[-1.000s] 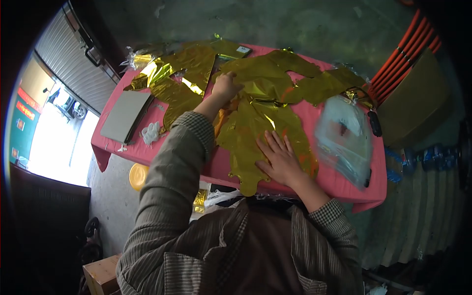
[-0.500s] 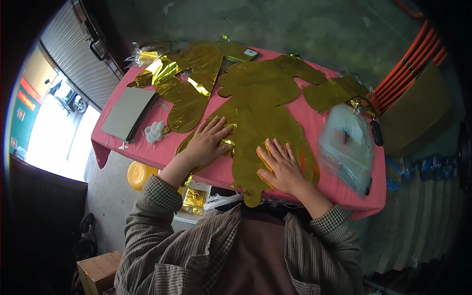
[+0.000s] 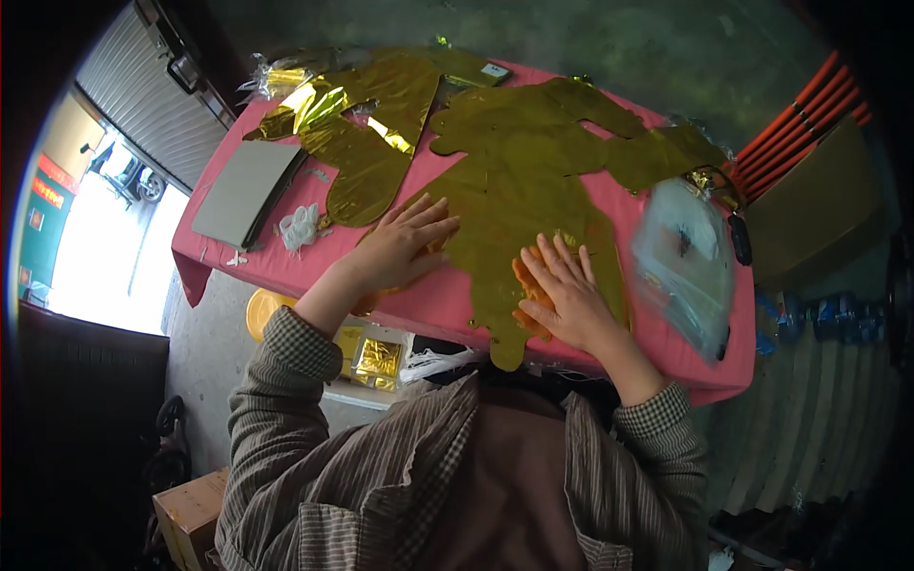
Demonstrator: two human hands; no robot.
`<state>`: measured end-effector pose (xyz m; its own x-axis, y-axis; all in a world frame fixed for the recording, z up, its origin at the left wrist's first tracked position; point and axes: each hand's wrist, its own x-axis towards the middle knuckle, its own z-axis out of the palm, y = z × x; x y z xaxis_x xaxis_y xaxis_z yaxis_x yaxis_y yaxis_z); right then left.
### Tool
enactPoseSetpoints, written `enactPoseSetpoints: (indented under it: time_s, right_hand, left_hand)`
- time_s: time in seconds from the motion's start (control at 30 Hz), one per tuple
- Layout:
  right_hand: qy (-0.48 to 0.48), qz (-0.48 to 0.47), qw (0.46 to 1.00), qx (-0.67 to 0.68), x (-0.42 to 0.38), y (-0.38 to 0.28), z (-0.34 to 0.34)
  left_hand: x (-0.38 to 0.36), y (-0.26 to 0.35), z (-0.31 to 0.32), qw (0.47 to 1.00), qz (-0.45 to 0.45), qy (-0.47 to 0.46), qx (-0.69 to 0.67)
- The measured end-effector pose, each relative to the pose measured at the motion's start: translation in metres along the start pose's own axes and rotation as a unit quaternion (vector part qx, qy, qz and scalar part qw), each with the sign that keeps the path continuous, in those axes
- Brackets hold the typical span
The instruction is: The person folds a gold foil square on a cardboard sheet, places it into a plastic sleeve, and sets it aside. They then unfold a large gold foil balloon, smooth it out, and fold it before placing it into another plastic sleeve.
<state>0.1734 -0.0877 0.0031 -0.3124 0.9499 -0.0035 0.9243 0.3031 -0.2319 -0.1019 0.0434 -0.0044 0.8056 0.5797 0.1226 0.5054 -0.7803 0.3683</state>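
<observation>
A large flat gold foil balloon (image 3: 519,190) with rounded lobes is spread over the pink tablecloth (image 3: 428,309). My left hand (image 3: 407,246) is at its left side, fingers stretched out, palm down close over the foil edge. On the lower right part of the balloon my right hand (image 3: 569,297) lies with fingers extended and slightly apart; the foil mirrors it in orange. A rounded foil tab (image 3: 506,350) hangs toward the table's near edge, between the hands. Beyond my left hand lies another creased gold foil balloon (image 3: 367,181).
Left on the table are a grey flat board (image 3: 246,190) and a bunch of white ribbon (image 3: 300,226). Clear plastic bags (image 3: 681,252) and a black object (image 3: 740,240) lie right. Below are a yellow basin (image 3: 267,312) and packaged gold foil (image 3: 379,364). Orange tubes (image 3: 795,119) stand beyond.
The view has shifted, so the table sits higher. The balloon's right lobe now meets the main sheet where pink cloth showed between them. Less foil shows left of my left hand. Both hands stay outstretched.
</observation>
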Motion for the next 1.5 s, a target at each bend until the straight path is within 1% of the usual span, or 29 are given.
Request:
enactPoseSetpoints:
  time_s: [0.03,0.1,0.13,0.17,0.23,0.37,0.43,0.47,0.5,0.53,0.57,0.63,0.67,0.7,0.77,0.8,0.9,0.93,1.0,1.03,1.07,1.1,1.13,1.17,1.23,1.27,1.33,1.5]
  right_hand:
    - [-0.003,-0.001,1.000,0.002,0.000,-0.005,0.005]
    - [0.027,-0.023,0.999,0.023,0.003,-0.013,0.016]
    - [0.005,-0.012,1.000,0.009,0.004,-0.019,0.011]
    - [0.003,-0.013,1.000,0.010,0.005,-0.023,0.010]
    - [0.010,-0.001,1.000,-0.013,0.006,-0.028,0.010]
    - [0.025,-0.005,1.000,-0.009,0.009,-0.038,0.011]
    - [-0.004,0.010,1.000,0.002,0.005,-0.037,0.003]
    - [-0.003,0.010,1.000,-0.001,0.005,-0.033,0.000]
    - [0.010,-0.003,0.999,0.038,0.004,-0.029,-0.002]
    - [0.022,-0.017,0.997,0.078,0.003,-0.025,-0.003]
    - [0.022,-0.019,0.997,0.077,0.004,-0.020,-0.005]
    - [0.054,0.040,0.994,0.088,0.007,-0.007,-0.006]
    - [0.069,0.054,0.995,0.052,0.006,0.000,-0.003]
    - [0.067,0.053,0.995,0.052,0.006,0.005,0.002]
    - [0.045,0.089,0.995,-0.007,0.003,0.013,0.013]
    - [0.050,0.077,0.994,-0.056,0.002,0.015,0.017]
    - [0.047,0.078,0.995,-0.030,0.001,0.029,0.015]
    - [0.030,0.077,0.996,-0.034,0.001,0.030,0.011]
    - [0.015,0.087,0.995,-0.046,-0.002,0.025,0.006]
    - [0.002,0.092,0.994,-0.060,-0.001,0.022,0.004]
    - [0.003,0.093,0.994,-0.061,-0.001,0.017,0.002]
    - [0.021,0.073,0.995,-0.060,0.000,0.012,0.000]
    - [0.041,0.052,0.996,-0.060,0.002,0.006,0.000]
    - [0.045,0.051,0.996,-0.063,0.004,0.000,0.002]
    - [0.032,0.024,0.999,-0.007,0.009,-0.010,0.007]
    - [0.036,0.024,0.999,-0.010,0.009,-0.014,0.009]
    - [0.004,0.007,1.000,0.006,0.008,-0.022,0.013]
    - [0.008,0.006,1.000,0.005,0.008,-0.034,0.015]
  left_hand:
    - [-0.003,0.000,0.003,1.000,-0.003,-0.002,-0.002]
    - [-0.006,0.002,0.006,0.998,0.004,-0.002,0.068]
    - [-0.006,0.003,0.006,0.998,0.002,-0.003,0.067]
    - [-0.006,0.005,0.005,0.998,0.000,-0.003,0.067]
    - [-0.007,0.007,0.007,0.998,-0.003,-0.003,0.067]
    - [-0.011,0.019,0.011,0.998,-0.019,0.009,0.062]
    - [-0.015,0.026,0.007,0.998,-0.025,0.009,0.061]
    - [-0.017,0.028,0.004,0.999,-0.030,0.009,0.030]
    - [-0.019,0.028,0.002,0.999,-0.036,0.007,-0.002]
    - [-0.019,0.024,0.000,0.999,-0.036,0.008,-0.002]
    - [-0.016,0.017,-0.004,0.999,-0.039,0.013,0.013]
    - [-0.013,0.008,-0.002,0.999,-0.045,0.019,0.025]
    - [-0.012,0.003,0.005,0.998,-0.035,0.013,0.042]
    - [-0.012,0.000,0.011,0.998,-0.024,0.008,0.059]
    - [-0.009,0.008,0.013,0.998,-0.029,-0.001,0.064]
    - [-0.009,0.013,0.014,0.997,-0.034,-0.010,0.070]
    - [-0.011,0.022,0.014,0.997,-0.045,-0.019,0.063]
    - [-0.010,0.025,0.012,0.997,-0.043,-0.020,0.061]
    - [-0.012,0.029,0.009,0.996,-0.073,-0.026,0.033]
    - [-0.012,0.029,0.008,0.997,-0.071,-0.027,0.033]
    - [-0.011,0.029,0.006,0.996,-0.055,-0.009,0.064]
    - [-0.011,0.028,0.005,0.995,-0.039,0.009,0.096]
    - [-0.011,0.026,0.006,0.994,-0.038,0.012,0.098]
    - [-0.011,0.025,0.010,0.997,-0.031,0.010,0.077]
    - [-0.009,0.022,0.013,0.998,-0.019,0.015,0.062]
    - [-0.010,0.023,0.014,0.998,-0.023,0.011,0.050]
    - [-0.011,0.024,0.015,0.999,-0.029,0.003,0.040]
    - [-0.011,0.025,0.014,0.999,-0.031,-0.004,0.042]
